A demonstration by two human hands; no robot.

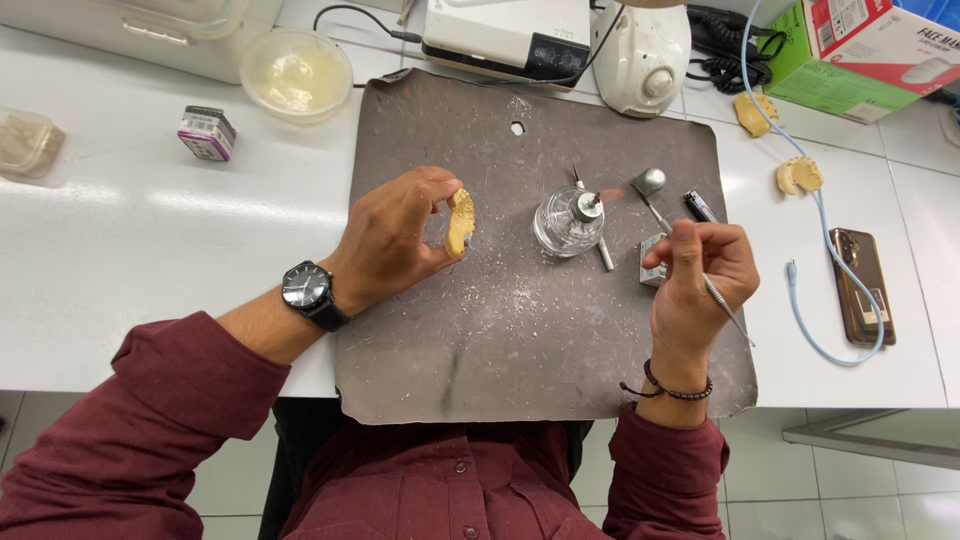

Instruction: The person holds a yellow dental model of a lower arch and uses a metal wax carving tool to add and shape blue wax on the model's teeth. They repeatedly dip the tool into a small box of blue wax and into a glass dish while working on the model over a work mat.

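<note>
1. My left hand (pixel 395 240) pinches a yellow plaster dental cast (pixel 460 221) between thumb and fingertips, above the grey-brown work mat (pixel 500 340) on the white table (pixel 150 250).
2. My right hand (pixel 700 270) pinches a thin metal spatula tool (pixel 722 305), its tip pointing to 11 o'clock.
3. At 9 o'clock of that hand stands a lit round glass spirit burner (pixel 570 222).
4. A brown phone (pixel 864 285) lies at 3 o'clock.

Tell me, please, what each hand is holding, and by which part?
The left hand pinches a yellow dental cast by its edges. The right hand holds a thin metal tool along its shaft, tip towards the burner flame.
</note>
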